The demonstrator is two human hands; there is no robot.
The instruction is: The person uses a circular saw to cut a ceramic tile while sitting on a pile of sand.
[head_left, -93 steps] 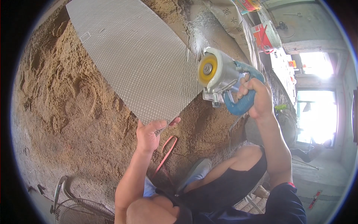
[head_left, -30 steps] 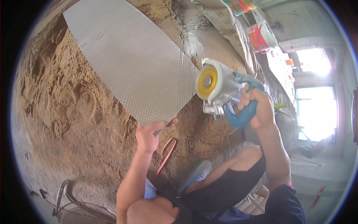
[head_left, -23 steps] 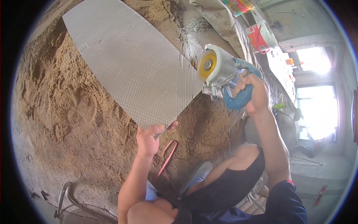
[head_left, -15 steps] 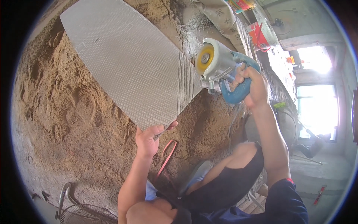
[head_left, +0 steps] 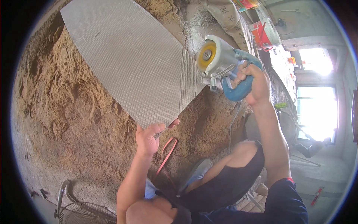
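Note:
A large grey tile (head_left: 126, 56), its waffle-patterned back facing up, lies slanted over the sand. My left hand (head_left: 148, 139) grips its near corner, thumb on top and fingers underneath. Closed round the blue handle of a handheld tile cutter (head_left: 236, 80) is my right hand (head_left: 257, 84). The cutter has a silver guard and a yellow-centred disc, and is at the tile's right edge, by a band of parallel ridges. From this angle I cannot tell whether the blade touches the tile.
Heaped sand (head_left: 63, 100) spreads around the tile. A pink strap (head_left: 167, 158) lies on the ground near my feet, and a fan (head_left: 84, 213) at the lower left. A cable (head_left: 232, 125) hangs below the cutter. Beyond are a cement bag (head_left: 227, 24) and a red-and-white bucket (head_left: 264, 34).
The cutter and my right hand have shifted slightly right and up in the view. My left hand keeps its grip on the tile corner.

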